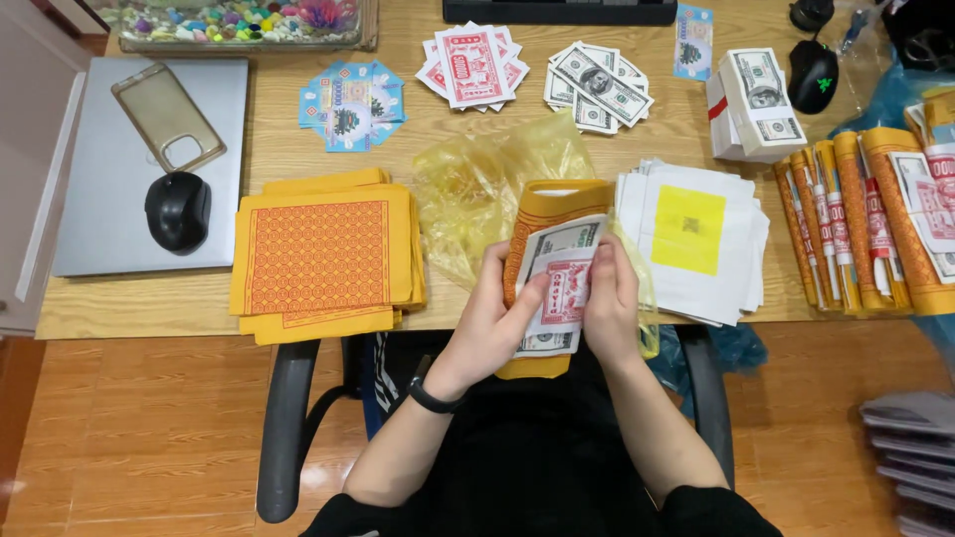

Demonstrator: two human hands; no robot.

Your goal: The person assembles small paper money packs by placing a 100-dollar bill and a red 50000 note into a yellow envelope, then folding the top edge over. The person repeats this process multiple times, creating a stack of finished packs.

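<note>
Nearest me I see my black lap and the chair arms (286,428), then my two hands raised over the desk's front edge. My left hand (492,323), a black band at its wrist, and my right hand (612,303) hold a bundle (559,283) between them: an orange paper wrap folded around grey-green notes with a red-and-white note on top. The left thumb lies across the red note's left edge, the other left fingers curl behind the bundle; the right fingers are pressed together along its right edge, thumb in front. The bundle stands nearly upright, just in front of a crumpled yellow bag (487,189). To the left of it lies a stack of orange sheets (323,259) printed with a red grid, square and flat. To the right sits a white paper stack (696,244) with a yellow square label in its middle. Farther right, finished orange rolls (860,224) lie side by side, each with a red-and-white strip. Along the back of the desk (139,303) I see fans of blue notes (350,104), red notes (473,65) and grey notes (597,88), then a banded white brick of notes (754,104). At far left a black mouse (177,211) and a clear phone case (167,116) rest on a grey laptop (104,224).
</note>
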